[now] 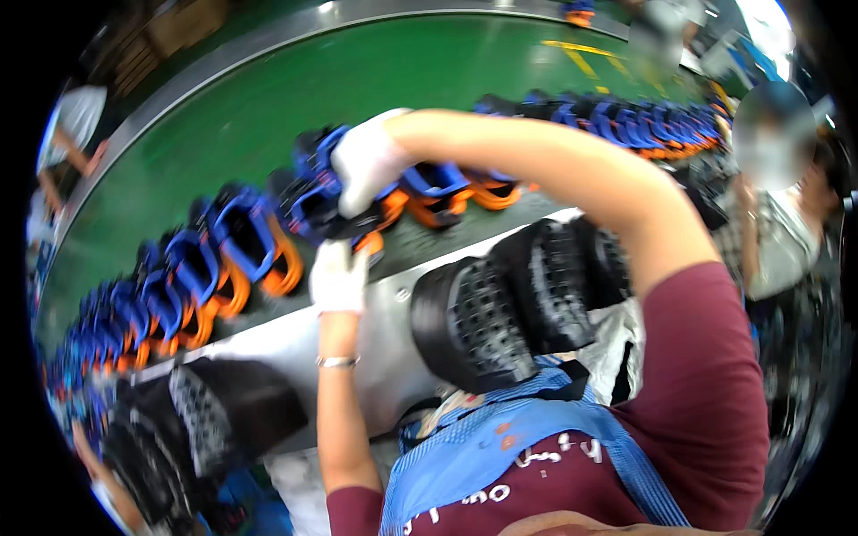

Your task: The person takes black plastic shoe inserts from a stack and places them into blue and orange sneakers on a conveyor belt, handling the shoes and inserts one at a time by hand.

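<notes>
My right hand [368,168], in a white glove, reaches across from the right and curls down over a blue and black shoe [315,204] with orange trim. From below comes my left hand [339,277], also gloved, with its fingers pressed against the near side of the same shoe. A dark part of it shows between the two hands; motion blur hides the exact grip. Similar shoes stand close on both sides, among them a blue and orange one [246,237] to the left and another [436,192] to the right.
A long row of shoes [183,268] curves along the line. In front runs a metal ledge [389,313], with black treaded rubber soles [492,326] at right and more soles [201,411] at left. One person [782,205] is at right, another [76,134] far left. Green floor [259,112] lies beyond.
</notes>
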